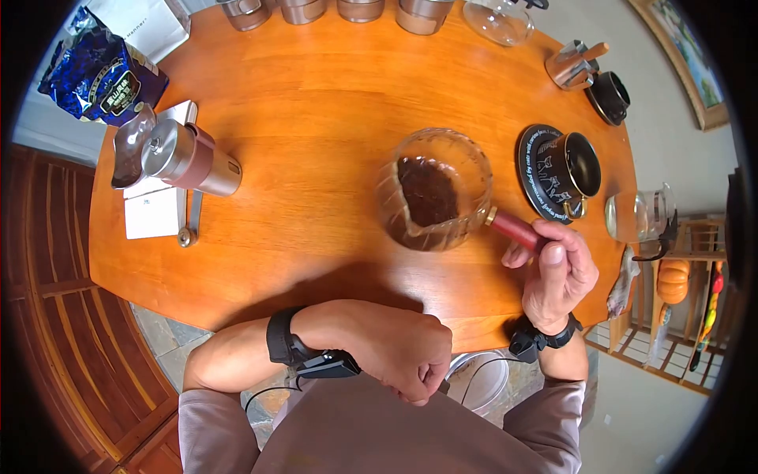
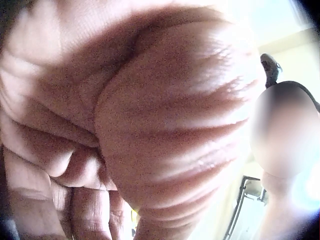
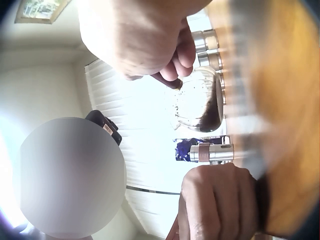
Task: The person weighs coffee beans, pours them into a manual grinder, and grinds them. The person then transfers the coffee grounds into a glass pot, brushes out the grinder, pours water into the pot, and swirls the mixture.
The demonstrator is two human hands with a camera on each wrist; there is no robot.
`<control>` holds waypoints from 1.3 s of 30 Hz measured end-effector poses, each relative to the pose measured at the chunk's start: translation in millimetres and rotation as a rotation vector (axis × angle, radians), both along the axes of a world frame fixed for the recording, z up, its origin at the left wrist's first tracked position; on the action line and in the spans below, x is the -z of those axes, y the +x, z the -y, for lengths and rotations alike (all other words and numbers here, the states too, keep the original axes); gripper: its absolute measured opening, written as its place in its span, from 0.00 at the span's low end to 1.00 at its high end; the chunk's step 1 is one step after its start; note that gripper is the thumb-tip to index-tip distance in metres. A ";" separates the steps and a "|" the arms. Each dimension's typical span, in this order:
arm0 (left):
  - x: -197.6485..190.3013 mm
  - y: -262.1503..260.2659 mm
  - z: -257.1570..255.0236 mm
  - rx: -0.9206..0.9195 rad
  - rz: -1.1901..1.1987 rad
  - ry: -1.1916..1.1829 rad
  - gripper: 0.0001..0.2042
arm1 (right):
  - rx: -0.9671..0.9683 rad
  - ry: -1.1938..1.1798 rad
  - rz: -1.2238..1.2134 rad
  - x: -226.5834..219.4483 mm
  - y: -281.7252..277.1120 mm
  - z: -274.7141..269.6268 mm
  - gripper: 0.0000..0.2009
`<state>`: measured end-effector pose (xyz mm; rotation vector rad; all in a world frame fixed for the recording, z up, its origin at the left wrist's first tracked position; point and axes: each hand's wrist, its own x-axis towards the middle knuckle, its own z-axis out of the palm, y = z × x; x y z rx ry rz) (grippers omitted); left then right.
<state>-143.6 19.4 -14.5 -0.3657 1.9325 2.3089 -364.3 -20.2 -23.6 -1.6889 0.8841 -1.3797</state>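
A ribbed glass pot (image 1: 434, 189) with dark brown liquid or residue in its bottom is at mid table in the head view. My right hand (image 1: 559, 272) grips its red handle (image 1: 517, 229) between thumb and fingers; the right wrist view shows the same pot (image 3: 197, 100) beyond the hand (image 3: 145, 40). My left hand (image 1: 407, 351) is held in front of my body at the table's near edge, fingers bent downward, touching no object. In the left wrist view the palm (image 2: 150, 110) fills most of the picture, with the fingers bent.
Right of the pot, a black cup (image 1: 583, 164) is on a black saucer (image 1: 537, 158), with a glass jug (image 1: 639, 213) beyond. A grinder (image 1: 193, 158) lies at left near a blue bag (image 1: 106, 79). Several metal canisters (image 1: 302, 9) line the far edge of the table (image 1: 316, 118).
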 end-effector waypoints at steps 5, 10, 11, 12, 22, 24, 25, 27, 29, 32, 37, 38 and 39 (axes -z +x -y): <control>0.1 1.7 -1.3 -0.021 -0.021 -0.002 0.09 | -0.054 0.010 -0.061 -1.5 -8.1 0.3 0.12; 0.2 1.4 -0.8 -0.018 -0.021 -0.008 0.10 | 0.029 -0.002 -0.013 0.8 1.5 0.2 0.13; 0.0 1.8 -1.2 -0.021 -0.023 -0.007 0.10 | 0.026 -0.001 -0.015 -0.8 0.5 0.1 0.13; -0.3 2.3 -1.4 -0.030 -0.027 -0.011 0.10 | 0.006 0.041 0.027 -2.4 -2.1 0.0 0.13; -5.7 3.1 0.9 -0.031 -0.021 -0.020 0.09 | 0.029 0.062 0.014 -5.8 0.5 -0.2 0.14; -2.6 3.5 -2.1 -0.047 -0.037 -0.021 0.10 | -0.011 0.081 0.012 -5.4 -3.3 -1.4 0.14; -1.5 3.3 -2.9 -0.056 -0.051 -0.019 0.10 | -0.043 0.102 0.012 -4.8 -4.1 -1.8 0.15; -3.2 3.4 -1.5 -0.052 -0.051 -0.016 0.10 | -0.040 0.115 -0.007 -3.3 3.3 -3.6 0.15; -3.0 3.2 -1.9 -0.043 -0.053 -0.012 0.10 | -0.021 0.078 0.019 -2.8 9.8 -1.3 0.15; -2.1 4.3 -3.1 -0.057 -0.042 -0.029 0.10 | -0.022 0.100 0.043 -3.4 5.5 2.0 0.15; -0.9 3.6 -4.5 -0.049 -0.032 -0.040 0.09 | -0.117 0.164 0.071 -2.3 3.4 2.5 0.16; -0.1 3.1 -5.0 -0.044 -0.035 -0.035 0.09 | -0.118 0.175 0.091 -1.9 4.2 3.4 0.16; 0.5 3.0 -5.0 -0.042 -0.046 -0.047 0.09 | -0.115 0.176 0.089 -2.1 3.1 3.7 0.16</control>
